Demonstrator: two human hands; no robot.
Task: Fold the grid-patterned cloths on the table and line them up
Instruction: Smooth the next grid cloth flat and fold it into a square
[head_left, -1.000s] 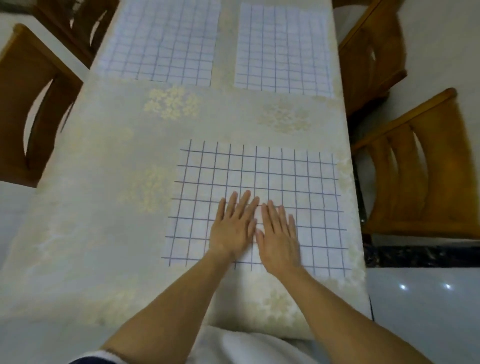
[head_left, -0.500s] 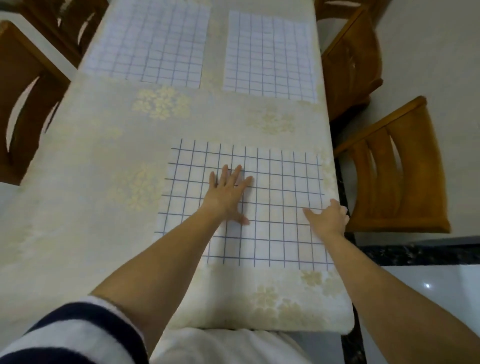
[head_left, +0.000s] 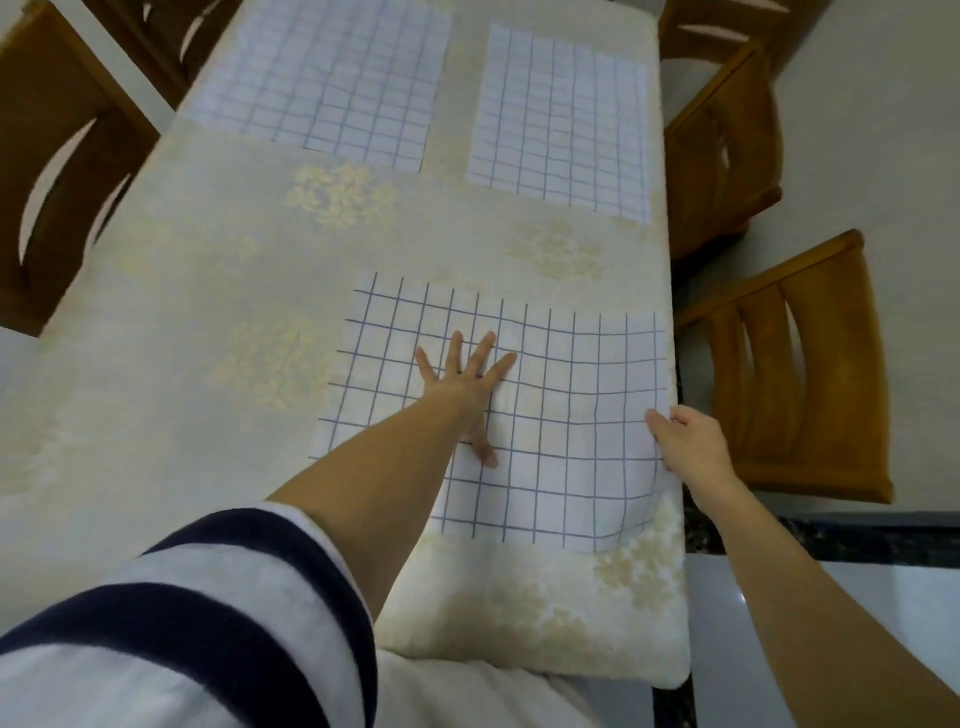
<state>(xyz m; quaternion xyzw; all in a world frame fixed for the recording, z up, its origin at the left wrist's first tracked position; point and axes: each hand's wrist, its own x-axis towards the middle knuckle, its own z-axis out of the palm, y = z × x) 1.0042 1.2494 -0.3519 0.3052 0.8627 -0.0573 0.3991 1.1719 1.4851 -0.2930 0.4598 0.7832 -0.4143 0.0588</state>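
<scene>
Pinning the nearest grid cloth (head_left: 571, 374) down is the left hand (head_left: 462, 384): palm flat, fingers straight and fanned out, thumb pointing back toward the bottom of the frame. It holds nothing, just presses on the cloth a bit left of its middle.

The right hand (head_left: 685, 441) is over at the cloth's right edge, right where the table (head_left: 670, 623) ends. Thumb on top, fingers curled under, so it's pinching that edge. The fabric near the pinch is puckered, the grid lines bow between the two hands, and the lower right corner is lifted and curling off the surface. The rest of the cloth lies flat in the centre-right of the frame, near the table's right side.

Two more are further up: a second grid cloth (head_left: 332, 78) in the upper left of the frame and a third grid cloth (head_left: 561, 119) in the upper right, both spread flat, side by side with a gap between them and well apart from the one being handled.

Everything sits on a cream floral tablecloth (head_left: 182, 338). A wooden chair (head_left: 810, 374) stands just beside the table at right, close to the pinching hand, another wooden chair (head_left: 727, 145) is above it, and a third wooden chair (head_left: 52, 156) is on the far left. A navy-and-white striped sleeve (head_left: 208, 597) fills the bottom left.
</scene>
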